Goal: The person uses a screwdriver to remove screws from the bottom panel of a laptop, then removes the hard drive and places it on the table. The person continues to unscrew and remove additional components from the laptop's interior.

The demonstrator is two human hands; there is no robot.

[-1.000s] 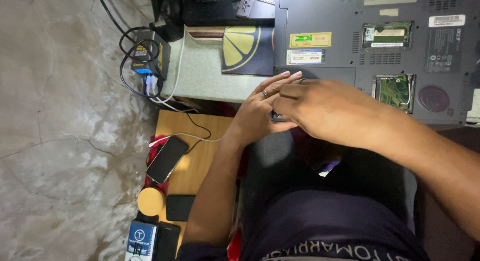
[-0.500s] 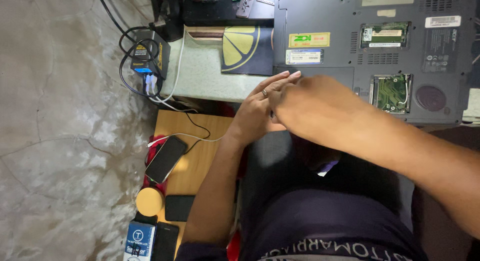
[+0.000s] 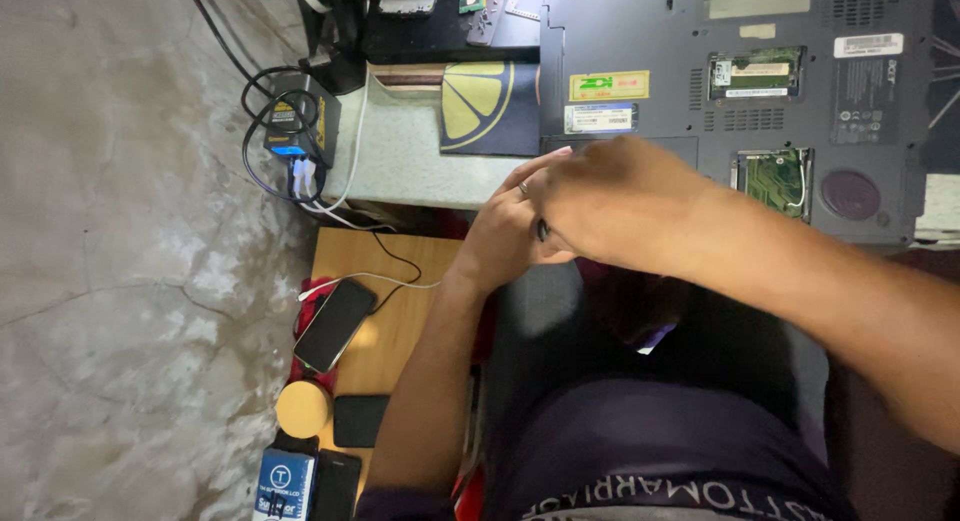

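Observation:
A grey laptop (image 3: 700, 101) lies upside down on the table, with hatches open over green circuit boards (image 3: 775, 171). Both hands meet at its near edge. My left hand (image 3: 500, 231), a ring on one finger, reaches up from below with fingers stretched toward the laptop's edge. My right hand (image 3: 620, 201) comes in from the right and lies over the left fingers, curled around a small dark object (image 3: 543, 229) of which only the end shows. What the left fingers hold is hidden.
A dark mat with a yellow citrus print (image 3: 490, 106) lies left of the laptop. A power strip with cables (image 3: 295, 141) sits at the table's corner. A wooden stool (image 3: 390, 281) below carries a black phone (image 3: 335, 324), a round yellow lid (image 3: 302, 409) and small dark devices.
My right hand has slid left over the left hand and now covers more of its fingers. The left arm has stayed in place.

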